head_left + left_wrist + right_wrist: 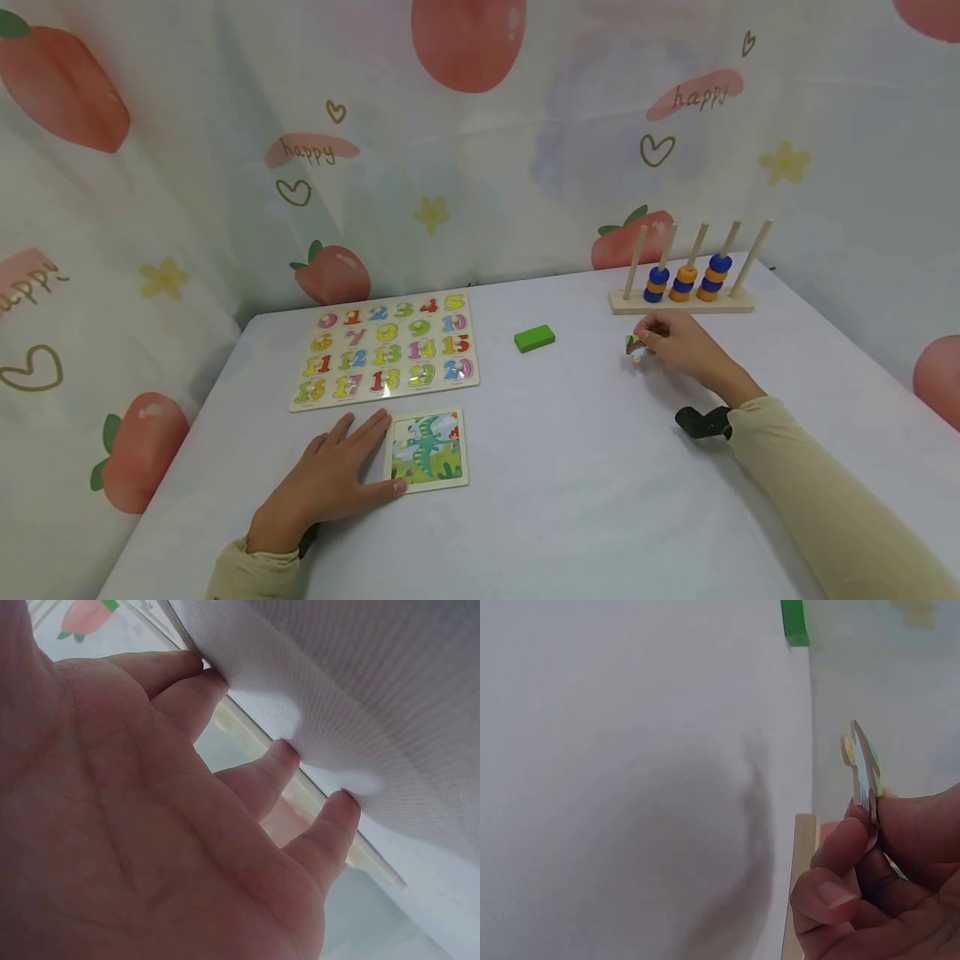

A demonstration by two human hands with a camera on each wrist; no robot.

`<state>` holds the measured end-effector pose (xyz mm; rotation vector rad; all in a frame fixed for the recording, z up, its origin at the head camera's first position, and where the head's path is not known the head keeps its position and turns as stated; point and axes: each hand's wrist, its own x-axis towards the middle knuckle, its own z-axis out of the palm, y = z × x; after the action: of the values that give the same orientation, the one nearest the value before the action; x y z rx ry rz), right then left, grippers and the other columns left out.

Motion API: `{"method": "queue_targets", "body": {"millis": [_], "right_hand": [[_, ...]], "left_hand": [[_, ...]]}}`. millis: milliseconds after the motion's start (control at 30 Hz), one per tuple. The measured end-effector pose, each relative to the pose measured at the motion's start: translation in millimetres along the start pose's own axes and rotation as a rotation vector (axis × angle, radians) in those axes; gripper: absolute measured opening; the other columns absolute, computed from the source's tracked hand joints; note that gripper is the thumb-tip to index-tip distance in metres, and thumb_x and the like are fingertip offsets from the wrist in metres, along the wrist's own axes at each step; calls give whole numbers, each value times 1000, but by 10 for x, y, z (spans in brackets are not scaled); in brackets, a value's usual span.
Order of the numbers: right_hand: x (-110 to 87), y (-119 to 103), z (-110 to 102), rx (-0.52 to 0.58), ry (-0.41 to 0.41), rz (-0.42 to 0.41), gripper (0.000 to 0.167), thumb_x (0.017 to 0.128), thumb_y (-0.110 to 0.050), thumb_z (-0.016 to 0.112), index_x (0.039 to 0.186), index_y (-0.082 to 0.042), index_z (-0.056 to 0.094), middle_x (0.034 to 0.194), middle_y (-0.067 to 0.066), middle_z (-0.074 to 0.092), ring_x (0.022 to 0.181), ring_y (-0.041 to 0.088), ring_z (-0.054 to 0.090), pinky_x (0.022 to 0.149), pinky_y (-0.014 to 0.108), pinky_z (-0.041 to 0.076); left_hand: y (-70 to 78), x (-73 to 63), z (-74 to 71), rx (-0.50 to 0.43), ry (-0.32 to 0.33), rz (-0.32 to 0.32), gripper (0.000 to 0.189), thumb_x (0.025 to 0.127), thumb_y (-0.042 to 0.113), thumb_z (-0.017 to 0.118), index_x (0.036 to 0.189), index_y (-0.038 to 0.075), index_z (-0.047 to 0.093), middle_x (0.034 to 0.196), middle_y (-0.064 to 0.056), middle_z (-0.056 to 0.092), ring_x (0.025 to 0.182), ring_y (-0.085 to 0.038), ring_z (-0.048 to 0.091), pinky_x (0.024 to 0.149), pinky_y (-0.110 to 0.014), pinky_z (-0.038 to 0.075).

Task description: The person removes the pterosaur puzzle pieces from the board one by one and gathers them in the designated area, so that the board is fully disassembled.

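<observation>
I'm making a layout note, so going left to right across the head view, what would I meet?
Left hand, dinosaur puzzle, green block, small piece, right hand. Number board and bead rack left out: they overlap others sideways.

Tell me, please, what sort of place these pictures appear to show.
Probably a children's play or learning corner: the white-covered table holds a colourful number board, a dinosaur picture board and a bead stand, before a fruit-patterned cloth.
</observation>
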<state>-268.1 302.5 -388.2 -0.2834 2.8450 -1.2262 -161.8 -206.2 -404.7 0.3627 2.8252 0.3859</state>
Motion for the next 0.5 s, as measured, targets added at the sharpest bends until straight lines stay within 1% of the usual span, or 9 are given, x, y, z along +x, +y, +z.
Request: {"method": "queue_targets", "body": {"millis": [200, 333, 500], "right_hand": [[28, 141, -133, -56, -6, 20, 21, 113, -6, 51, 117, 11, 63, 107, 20, 68, 97, 32, 60, 78, 29, 50], [58, 240, -212, -100, -12, 37, 20, 112, -5, 52, 117, 10, 64, 105, 18, 67, 96, 32, 57, 80, 32, 49], [95, 335, -292, -128, -17, 67, 20, 111, -5, 52, 116, 11, 63, 102, 18, 64, 95, 33, 55, 80, 36, 49]], "left_hand": [[-14, 14, 20, -10, 8, -3, 107, 86, 72, 77, 170, 18, 35, 172, -10, 35, 158, -47, 21, 121, -72, 20], [-12, 16, 21, -11, 12, -2, 107, 86, 72, 77, 169, 18, 35, 172, -10, 36, 158, -47, 21, 122, -72, 20], [-13, 12, 21, -11, 13, -6, 107, 86, 71, 77, 169, 18, 35, 172, -10, 36, 158, -47, 21, 122, -72, 20]]}}
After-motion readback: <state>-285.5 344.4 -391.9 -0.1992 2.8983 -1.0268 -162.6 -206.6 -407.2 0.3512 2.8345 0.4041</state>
